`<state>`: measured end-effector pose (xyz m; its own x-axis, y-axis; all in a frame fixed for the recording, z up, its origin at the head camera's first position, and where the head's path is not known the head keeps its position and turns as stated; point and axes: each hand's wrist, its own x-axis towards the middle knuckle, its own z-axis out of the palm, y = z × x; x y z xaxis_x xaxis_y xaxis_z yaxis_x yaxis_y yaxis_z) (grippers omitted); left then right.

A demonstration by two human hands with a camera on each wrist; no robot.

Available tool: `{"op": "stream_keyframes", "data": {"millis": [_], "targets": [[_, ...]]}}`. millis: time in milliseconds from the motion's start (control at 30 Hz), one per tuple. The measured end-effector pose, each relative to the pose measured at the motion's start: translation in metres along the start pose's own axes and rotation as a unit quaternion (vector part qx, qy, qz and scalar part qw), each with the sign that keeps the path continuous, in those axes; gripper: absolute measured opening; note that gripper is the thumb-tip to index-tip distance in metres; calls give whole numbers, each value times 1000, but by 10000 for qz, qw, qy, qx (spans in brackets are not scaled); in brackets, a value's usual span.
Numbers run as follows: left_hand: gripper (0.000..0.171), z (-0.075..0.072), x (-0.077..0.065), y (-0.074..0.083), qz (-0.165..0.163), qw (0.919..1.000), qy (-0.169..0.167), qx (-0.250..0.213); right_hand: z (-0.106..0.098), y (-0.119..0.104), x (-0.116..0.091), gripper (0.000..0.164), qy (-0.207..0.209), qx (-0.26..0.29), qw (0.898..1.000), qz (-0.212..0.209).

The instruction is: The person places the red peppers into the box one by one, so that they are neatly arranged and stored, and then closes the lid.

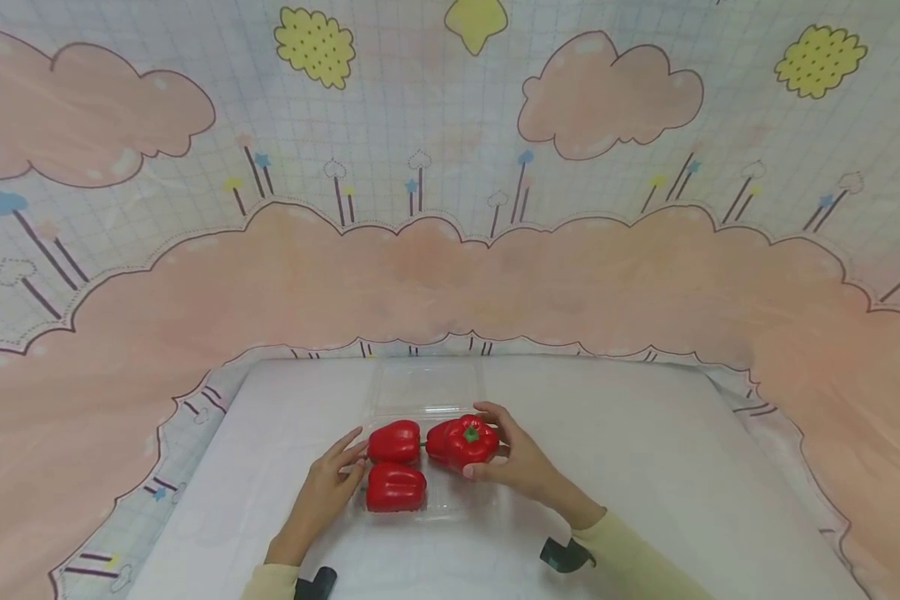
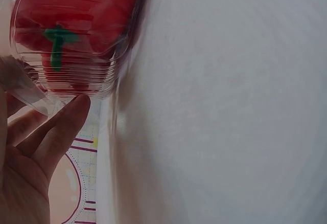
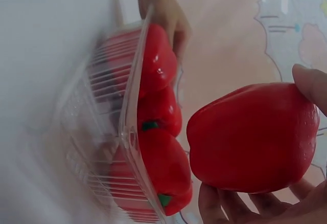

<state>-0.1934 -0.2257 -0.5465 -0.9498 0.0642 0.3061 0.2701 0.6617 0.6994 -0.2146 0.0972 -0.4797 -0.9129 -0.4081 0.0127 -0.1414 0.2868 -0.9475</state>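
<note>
My right hand [image 1: 521, 458] grips a red bell pepper [image 3: 250, 137] between thumb and fingers, above the right part of a clear plastic box [image 1: 461, 502]. In the head view its green stem end faces up and it partly covers another red pepper [image 1: 438, 442] in the box. Two more red peppers lie on their sides at the box's left, a back one [image 1: 394, 442] and a front one [image 1: 396, 488]. My left hand [image 1: 326, 492] touches the box's left side with its fingers fairly straight; the left wrist view shows a fingertip against the ribbed wall.
The box's clear lid [image 1: 429, 387] lies folded back behind it on the white tabletop [image 1: 645, 467]. A cloth printed with clouds [image 1: 450, 283] rises behind the table. Dark straps [image 1: 566, 555] show at both wrists.
</note>
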Motion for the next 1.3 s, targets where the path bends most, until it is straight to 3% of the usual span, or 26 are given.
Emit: {"op": "stream_keyframes", "data": {"millis": [533, 900, 1300], "targets": [[37, 0, 0, 0, -27, 10000, 22, 53, 10, 5, -4, 69, -52, -302, 9994, -154], [37, 0, 0, 0, -114, 9999, 5, 46, 15, 6, -5, 66, 46, -635, 9976, -273], [37, 0, 0, 1, 33, 10000, 48, -30, 23, 7, -6, 64, -82, -1115, 9929, -403]]}}
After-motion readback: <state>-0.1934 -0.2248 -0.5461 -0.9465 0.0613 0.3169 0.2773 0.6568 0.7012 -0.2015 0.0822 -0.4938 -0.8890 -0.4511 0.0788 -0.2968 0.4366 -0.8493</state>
